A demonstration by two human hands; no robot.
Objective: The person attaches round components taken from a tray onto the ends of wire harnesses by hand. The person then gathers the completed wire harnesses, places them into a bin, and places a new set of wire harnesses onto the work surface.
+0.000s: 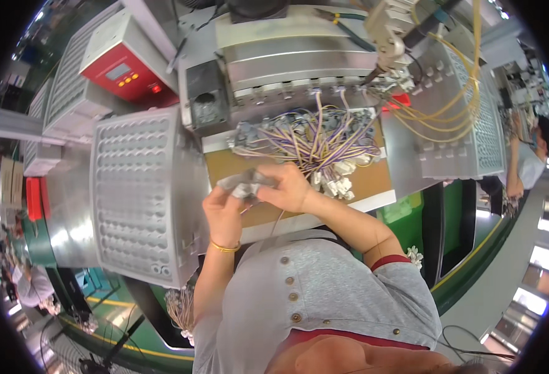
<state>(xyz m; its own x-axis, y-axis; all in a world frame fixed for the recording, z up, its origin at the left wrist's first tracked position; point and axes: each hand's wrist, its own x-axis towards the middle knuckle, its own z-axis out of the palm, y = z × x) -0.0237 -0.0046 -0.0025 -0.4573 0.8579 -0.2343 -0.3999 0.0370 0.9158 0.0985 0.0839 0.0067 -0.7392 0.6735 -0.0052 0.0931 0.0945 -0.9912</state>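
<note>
My left hand and my right hand meet over the front left of a brown work board. Between their fingers is a blurred grey-and-white connector piece, with both hands closed on it. Thin wires trail below it toward my body. Just beyond my right hand lies a heap of purple and cream wires. White plugs cluster at its near end, and grey connector parts sit along its far side. My fingers partly cover the held piece.
Beyond the heap stands a metal fixture with a row of small clamps. Grey ribbed trays flank the board at left and right. A red control box, cutters and looped yellow tubing surround it. Other people work farther off.
</note>
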